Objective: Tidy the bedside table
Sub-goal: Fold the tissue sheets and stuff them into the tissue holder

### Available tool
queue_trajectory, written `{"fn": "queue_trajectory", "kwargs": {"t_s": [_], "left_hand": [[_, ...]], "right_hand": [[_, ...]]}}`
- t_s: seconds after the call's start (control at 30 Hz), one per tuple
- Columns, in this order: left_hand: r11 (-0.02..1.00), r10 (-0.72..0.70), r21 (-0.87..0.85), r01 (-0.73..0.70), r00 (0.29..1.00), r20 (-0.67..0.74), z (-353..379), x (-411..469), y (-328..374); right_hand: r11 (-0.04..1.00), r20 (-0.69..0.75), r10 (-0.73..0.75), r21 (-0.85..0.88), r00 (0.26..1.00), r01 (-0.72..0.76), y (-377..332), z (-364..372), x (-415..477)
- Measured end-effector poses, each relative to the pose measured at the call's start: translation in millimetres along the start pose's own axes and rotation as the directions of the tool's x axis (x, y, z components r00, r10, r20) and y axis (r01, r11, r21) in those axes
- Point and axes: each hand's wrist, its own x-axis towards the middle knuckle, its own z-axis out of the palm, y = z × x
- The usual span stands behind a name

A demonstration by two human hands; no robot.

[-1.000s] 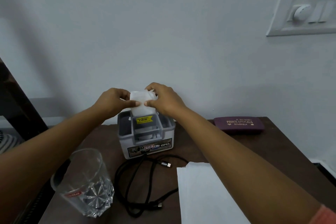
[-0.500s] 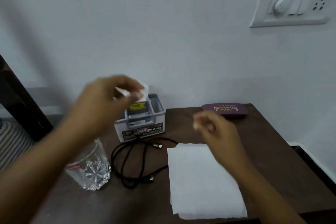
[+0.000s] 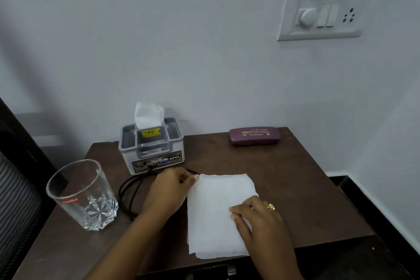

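Surrounding tissue sheet (image 3: 216, 223), glass (image 3: 84, 195), cable (image 3: 122, 190), spectacle case (image 3: 254, 136)

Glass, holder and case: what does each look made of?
Glass: most likely clear glass; see-through wall, thick base with cut star facets that glint.
Holder: grey moulded plastic, matt, with stickers on it.
Case: maroon with a slight sheen and gold lettering; plastic or leatherette, cannot tell which.

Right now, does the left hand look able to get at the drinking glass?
Probably yes. The left hand is at the far left corner of the white sheet; the glass stands upright further left. Only the black cable lies flat between them, so nothing tall blocks the way.
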Motion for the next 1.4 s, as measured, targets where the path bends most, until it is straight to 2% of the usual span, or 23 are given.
{"fn": "queue_trajectory", "kwargs": {"t_s": [0.07, 0.27, 0.5, 0.67, 0.97, 1.07, 1.13, 1.2, 1.27, 1.33, 1.4], "left_hand": [[1.0, 0.009, 0.003, -0.009, 1.0, -0.012, 1, -2, 2], [0.997, -0.077, 0.0, 0.077, 0.993, 0.095, 2, 6, 15], [0.994, 0.019, 0.108, -0.018, 1.0, -0.011, 0, -5, 19], [0.993, 0.073, 0.098, -0.06, 0.988, -0.139, 1, -16, 19], [0.985, 0.164, 0.081, -0.149, 0.958, -0.235, 5, -25, 13], [0.982, 0.165, -0.054, -0.181, 0.962, -0.216, 7, -23, 11], [0.96, 0.097, -0.243, -0.14, 0.979, -0.179, 7, -21, 10], [0.876, -0.021, -0.481, -0.022, 0.996, -0.083, 6, -21, 12], [0.748, -0.117, -0.655, 0.103, 0.993, 0.024, 5, -23, 16], [0.68, -0.151, -0.714, 0.165, 0.985, 0.084, 3, -26, 19], [0.665, -0.15, -0.724, 0.184, 0.982, 0.111, 2, -26, 20]], "right_hand": [[1.0, 0.003, 0.005, -0.007, 1.0, -0.005, 0, 1, -1], [0.999, 0.023, 0.028, -0.025, 0.999, -0.028, -3, -1, -1], [0.998, 0.047, 0.04, -0.051, 0.998, -0.037, -4, -3, -2], [0.997, 0.066, 0.046, -0.061, 0.997, -0.042, -5, -4, -2], [0.997, 0.069, 0.039, -0.068, 0.997, -0.035, -5, -4, -2], [0.997, 0.073, 0.052, -0.063, 0.996, -0.048, -7, -6, -2], [0.996, 0.085, 0.062, -0.064, 0.994, -0.057, -7, -6, -1], [0.996, 0.082, 0.05, -0.082, 0.995, -0.043, -8, -6, -1], [0.992, 0.095, 0.044, -0.118, 0.995, -0.033, -12, -8, 3], [0.99, 0.086, 0.066, -0.128, 0.994, -0.054, -18, -13, 13], [0.994, 0.102, 0.033, -0.107, 0.994, -0.022, -25, -17, 30]]}}
